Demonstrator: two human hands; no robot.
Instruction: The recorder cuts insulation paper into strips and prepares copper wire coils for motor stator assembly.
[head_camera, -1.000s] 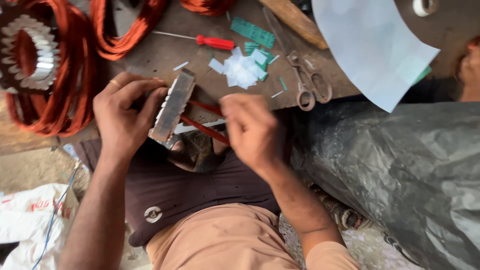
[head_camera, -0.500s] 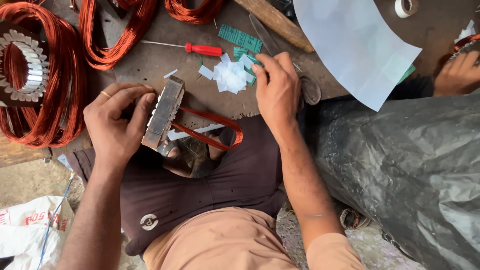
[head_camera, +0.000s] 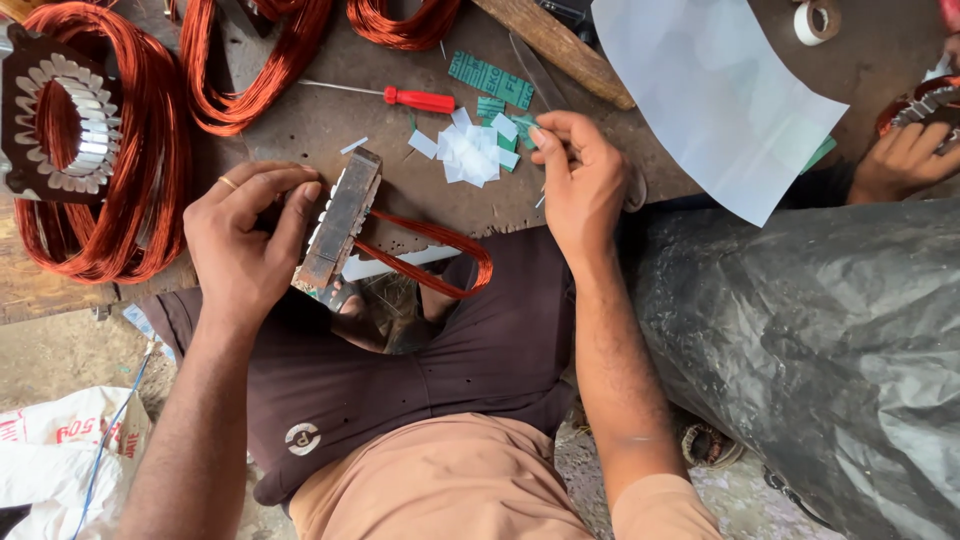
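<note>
On the brown table edge, the left hand (head_camera: 245, 245) is clamped around a heavy, stiff grey metal block (head_camera: 340, 218) trailing soft copper wire loop (head_camera: 440, 250). The right hand (head_camera: 580, 180) pinches small light white paper bits (head_camera: 470, 155), easily bent.

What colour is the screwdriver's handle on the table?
Red, on the screwdriver lying near the paper scraps; the head view shows it best.

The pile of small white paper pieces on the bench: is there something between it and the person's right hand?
Nothing visible. The right hand rests at the right edge of the pile of white paper pieces, fingertips beside it. The red screwdriver lies beyond the pile. The left hand holds the stator core apart from it.
</note>
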